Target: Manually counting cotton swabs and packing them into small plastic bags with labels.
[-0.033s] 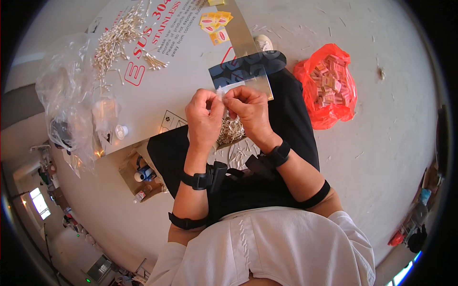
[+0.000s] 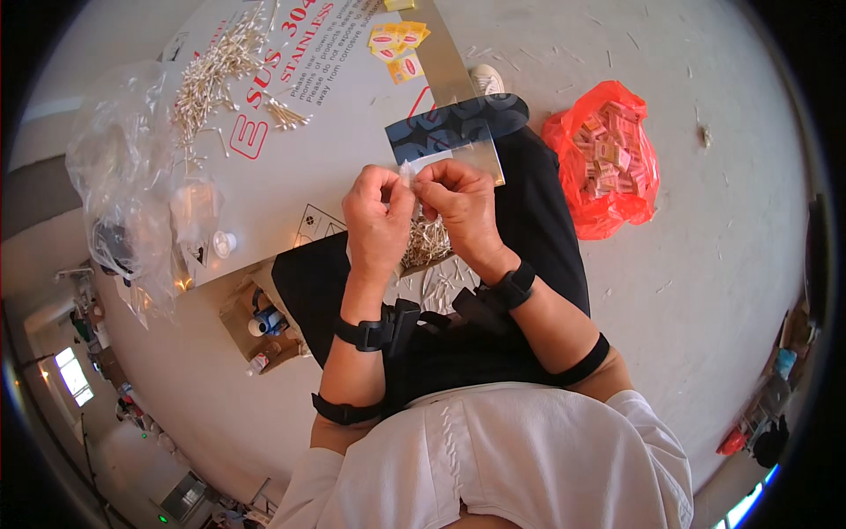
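Observation:
My left hand (image 2: pixel 381 203) and my right hand (image 2: pixel 460 201) meet in a pinch above my lap. Between their fingertips is a small translucent plastic bag (image 2: pixel 406 171), mostly hidden by the fingers. Just below the hands, an open box of cotton swabs (image 2: pixel 426 242) sits in my lap, partly covered by them. More loose swabs (image 2: pixel 445 280) lie scattered closer to my body. Beyond the fingers, a dark blue patterned flap or sheet (image 2: pixel 458 122) rests over the table's edge and my leg.
On the film-covered table (image 2: pixel 291 167) lie a heap of cotton swabs (image 2: pixel 220 75), yellow cards (image 2: pixel 398 44) and clear plastic bags (image 2: pixel 123 167). A red bag of small pink-and-yellow packets (image 2: pixel 608 159) stands on the floor at right. Below the table at left is an open cardboard box (image 2: pixel 242 309).

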A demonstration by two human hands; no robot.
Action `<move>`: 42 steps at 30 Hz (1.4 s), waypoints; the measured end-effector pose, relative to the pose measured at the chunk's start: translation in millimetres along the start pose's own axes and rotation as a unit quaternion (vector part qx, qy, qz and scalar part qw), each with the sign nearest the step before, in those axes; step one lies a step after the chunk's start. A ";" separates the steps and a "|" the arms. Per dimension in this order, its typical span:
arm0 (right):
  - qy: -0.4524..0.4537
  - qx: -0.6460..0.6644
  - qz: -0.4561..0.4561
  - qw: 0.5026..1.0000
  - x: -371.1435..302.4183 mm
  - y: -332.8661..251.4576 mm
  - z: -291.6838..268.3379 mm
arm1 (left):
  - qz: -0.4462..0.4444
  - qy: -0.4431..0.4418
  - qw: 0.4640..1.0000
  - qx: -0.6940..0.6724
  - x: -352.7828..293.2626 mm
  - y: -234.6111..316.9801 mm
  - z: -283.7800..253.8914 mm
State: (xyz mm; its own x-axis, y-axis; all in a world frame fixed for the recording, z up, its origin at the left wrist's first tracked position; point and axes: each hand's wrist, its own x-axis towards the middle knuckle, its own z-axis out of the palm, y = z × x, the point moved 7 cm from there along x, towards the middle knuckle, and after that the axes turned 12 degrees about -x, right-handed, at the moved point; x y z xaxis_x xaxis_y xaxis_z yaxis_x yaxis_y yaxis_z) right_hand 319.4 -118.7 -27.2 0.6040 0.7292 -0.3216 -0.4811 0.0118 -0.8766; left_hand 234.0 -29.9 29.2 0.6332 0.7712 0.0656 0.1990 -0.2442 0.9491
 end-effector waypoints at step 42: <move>-0.029 0.282 0.040 0.958 1.7 7.8 -7.4 | 0.212 -0.073 0.968 0.116 -11.0 76.2 20.6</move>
State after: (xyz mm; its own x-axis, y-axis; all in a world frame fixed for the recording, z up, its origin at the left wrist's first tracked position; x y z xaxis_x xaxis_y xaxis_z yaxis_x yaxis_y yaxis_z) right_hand 321.4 -122.5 -37.3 0.5220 0.7797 -0.3459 -0.8017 0.3100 -0.5111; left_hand 257.6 -69.1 94.5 0.7898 0.4861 0.3740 0.0497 -0.6585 0.7509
